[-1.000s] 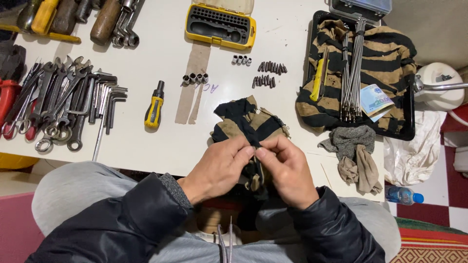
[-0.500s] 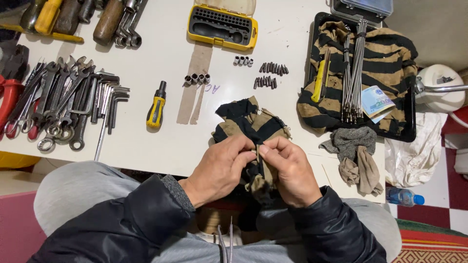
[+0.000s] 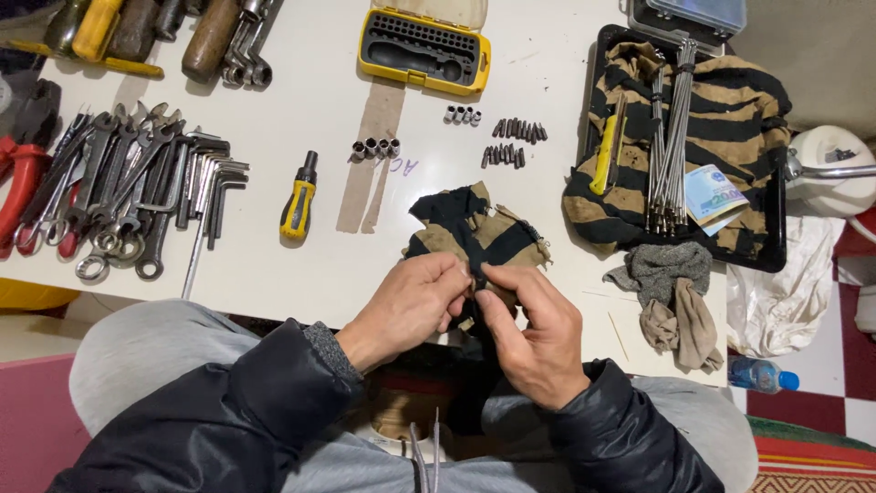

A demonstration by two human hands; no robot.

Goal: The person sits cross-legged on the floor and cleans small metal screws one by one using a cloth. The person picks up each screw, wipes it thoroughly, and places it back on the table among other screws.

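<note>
White table (image 3: 274, 265) carrying spanners, hex keys and a yellow bit case, with a tan-and-black striped pouch (image 3: 474, 233) lying at its near edge, its long axis running from the far table surface toward the person and draping over the edge into the lap. Both hands meet at the pouch's near end: left hand (image 3: 411, 306) and right hand (image 3: 534, 333) each with a grip pressed together, pinching a small dark part of the pouch between thumb and forefinger; what that part is cannot be told. Neither hand is nearer. Compared with the earlier frames, the hands sit slightly lower on the pouch, the pinch otherwise unchanged.
</note>
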